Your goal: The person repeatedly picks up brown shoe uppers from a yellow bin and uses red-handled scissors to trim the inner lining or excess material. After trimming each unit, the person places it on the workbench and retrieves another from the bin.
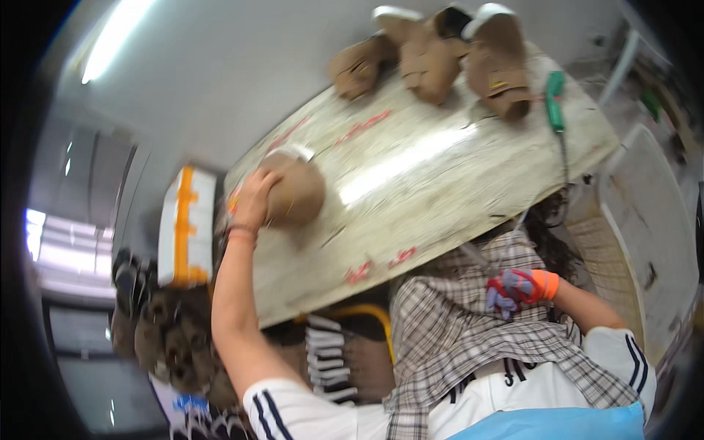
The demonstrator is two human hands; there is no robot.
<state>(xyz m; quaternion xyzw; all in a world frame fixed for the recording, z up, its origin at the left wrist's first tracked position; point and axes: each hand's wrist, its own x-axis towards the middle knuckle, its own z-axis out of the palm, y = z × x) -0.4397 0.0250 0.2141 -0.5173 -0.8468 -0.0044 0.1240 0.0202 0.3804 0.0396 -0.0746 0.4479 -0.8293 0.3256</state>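
My bare left hand [257, 196] is closed on a brown shoe [299, 189] at the left end of the worktable; both are blurred, and the far end of the shoe shows a white part. A red band circles that wrist. My right hand [517, 290], in a grey, red and orange glove, hangs low over the checked cloth [447, 315] on my lap. Its fingers are curled, and whatever they hold, if anything, cannot be made out. Along the table's far edge stand several brown shoes [429, 70] with white parts on top.
A green corded hand tool [554, 103] lies at the right of the pale worktable [411, 198], which bears red marks. Left of it is a white box [176, 227] with orange tape. More brown shoes [172, 337] are stacked lower left. A whitish chair-like frame [649, 220] stands right.
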